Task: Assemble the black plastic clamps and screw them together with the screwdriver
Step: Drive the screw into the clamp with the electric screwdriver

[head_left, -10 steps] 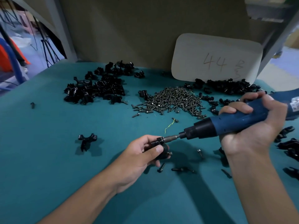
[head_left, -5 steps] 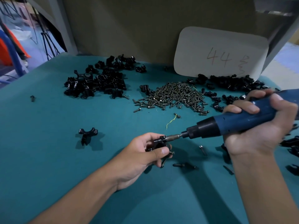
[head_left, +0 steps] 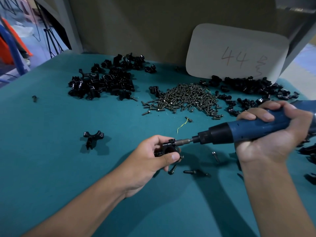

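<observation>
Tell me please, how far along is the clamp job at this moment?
Done: possibly the lone black piece lying apart on the mat; I cannot confirm.
In hand: the left hand holds a clamp while the right hand presses the screwdriver bit onto its screw.
Left: a big screw pile and two heaps of black parts.

L hand (head_left: 150,161) & R hand (head_left: 271,134) both w/ fingers curled, gripping.

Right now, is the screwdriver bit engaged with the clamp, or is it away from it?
Engaged: the screwdriver bit meets the top of the clamp gripped by the left hand.
</observation>
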A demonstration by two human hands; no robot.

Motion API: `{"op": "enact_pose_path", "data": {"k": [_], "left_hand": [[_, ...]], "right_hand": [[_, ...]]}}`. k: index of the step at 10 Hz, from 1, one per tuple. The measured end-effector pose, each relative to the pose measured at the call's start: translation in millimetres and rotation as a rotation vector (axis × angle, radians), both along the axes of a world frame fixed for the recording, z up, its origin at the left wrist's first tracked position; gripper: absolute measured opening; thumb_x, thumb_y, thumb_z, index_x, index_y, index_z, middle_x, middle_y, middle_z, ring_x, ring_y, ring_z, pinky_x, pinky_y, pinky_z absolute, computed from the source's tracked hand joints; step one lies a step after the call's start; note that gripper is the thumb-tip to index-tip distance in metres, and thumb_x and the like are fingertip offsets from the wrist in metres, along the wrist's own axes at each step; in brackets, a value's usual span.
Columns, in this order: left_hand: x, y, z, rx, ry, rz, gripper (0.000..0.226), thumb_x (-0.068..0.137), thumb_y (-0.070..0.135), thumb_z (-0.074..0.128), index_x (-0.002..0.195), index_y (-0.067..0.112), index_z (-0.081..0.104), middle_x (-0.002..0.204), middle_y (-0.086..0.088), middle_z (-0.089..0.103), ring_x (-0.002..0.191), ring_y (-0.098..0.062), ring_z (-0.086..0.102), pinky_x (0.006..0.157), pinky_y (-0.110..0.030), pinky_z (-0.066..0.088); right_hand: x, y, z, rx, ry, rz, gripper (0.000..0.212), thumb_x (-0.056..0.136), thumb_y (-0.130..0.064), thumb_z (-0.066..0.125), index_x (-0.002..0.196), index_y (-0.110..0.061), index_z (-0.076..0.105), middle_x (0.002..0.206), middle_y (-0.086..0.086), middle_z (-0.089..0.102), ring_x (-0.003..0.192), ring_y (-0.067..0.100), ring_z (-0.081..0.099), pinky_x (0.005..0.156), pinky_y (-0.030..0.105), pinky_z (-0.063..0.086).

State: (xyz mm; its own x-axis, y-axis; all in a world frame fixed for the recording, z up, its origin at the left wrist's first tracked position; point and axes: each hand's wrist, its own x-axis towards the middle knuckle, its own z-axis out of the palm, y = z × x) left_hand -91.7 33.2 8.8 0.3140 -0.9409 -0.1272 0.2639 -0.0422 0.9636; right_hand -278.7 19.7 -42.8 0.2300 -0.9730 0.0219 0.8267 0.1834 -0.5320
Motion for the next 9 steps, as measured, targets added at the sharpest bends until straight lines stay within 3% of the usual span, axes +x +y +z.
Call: {"op": "enact_pose_path", "data": {"k": [1, 2, 5, 7, 9], "left_hand": [[0.3, 0.0, 0.1, -0.006, 0.004, 0.005, 0.042, 0.078, 0.018, 0.078, 0.117, 0.011, 0.064, 0.095, -0.002, 0.072, 0.084, -0.022, 0.056, 0.068, -0.021, 0.048], [0.0, 0.3, -0.4, -0.009, 0.005, 0.009, 0.04, 0.081, 0.015, 0.082, 0.117, 0.012, 0.064, 0.095, -0.004, 0.071, 0.083, -0.021, 0.056, 0.068, -0.021, 0.048], [-1.7, -1.5, -0.5, -0.039, 0.04, 0.027, 0.033, 0.086, -0.003, 0.071, 0.117, 0.005, 0.063, 0.088, 0.0, 0.07, 0.072, -0.005, 0.059, 0.061, -0.018, 0.048], [-2.0, -1.6, 1.1, -0.024, 0.041, 0.043, 0.032, 0.087, -0.002, 0.072, 0.117, 0.006, 0.063, 0.09, -0.003, 0.069, 0.071, -0.005, 0.059, 0.062, -0.018, 0.048], [-2.6, -1.6, 2.1, 0.009, 0.084, 0.019, 0.033, 0.086, 0.002, 0.073, 0.117, 0.004, 0.062, 0.091, -0.007, 0.069, 0.08, -0.018, 0.055, 0.063, -0.019, 0.048]], "right_hand": [[26.3, -105.6, 115.7, 0.084, -0.125, -0.012, 0.023, 0.096, -0.025, 0.041, 0.076, -0.023, 0.051, 0.071, -0.01, 0.054, 0.05, 0.003, 0.045, 0.053, 0.021, 0.041], [37.0, -127.1, 126.4, -0.068, -0.133, -0.027, 0.022, 0.096, -0.025, 0.042, 0.077, -0.023, 0.052, 0.071, -0.01, 0.053, 0.05, 0.003, 0.045, 0.053, 0.021, 0.041], [34.7, -137.9, 124.8, -0.109, -0.103, -0.024, 0.017, 0.093, -0.025, 0.047, 0.078, -0.022, 0.054, 0.072, -0.009, 0.054, 0.051, 0.004, 0.046, 0.053, 0.022, 0.042], [37.4, -140.4, 123.4, -0.12, -0.104, -0.011, 0.023, 0.093, -0.025, 0.047, 0.072, -0.023, 0.058, 0.072, -0.009, 0.055, 0.052, 0.004, 0.046, 0.053, 0.023, 0.042], [35.6, -139.2, 125.8, -0.128, -0.076, 0.008, 0.023, 0.093, -0.025, 0.045, 0.073, -0.024, 0.057, 0.073, -0.01, 0.054, 0.052, 0.003, 0.045, 0.053, 0.022, 0.041]]}}
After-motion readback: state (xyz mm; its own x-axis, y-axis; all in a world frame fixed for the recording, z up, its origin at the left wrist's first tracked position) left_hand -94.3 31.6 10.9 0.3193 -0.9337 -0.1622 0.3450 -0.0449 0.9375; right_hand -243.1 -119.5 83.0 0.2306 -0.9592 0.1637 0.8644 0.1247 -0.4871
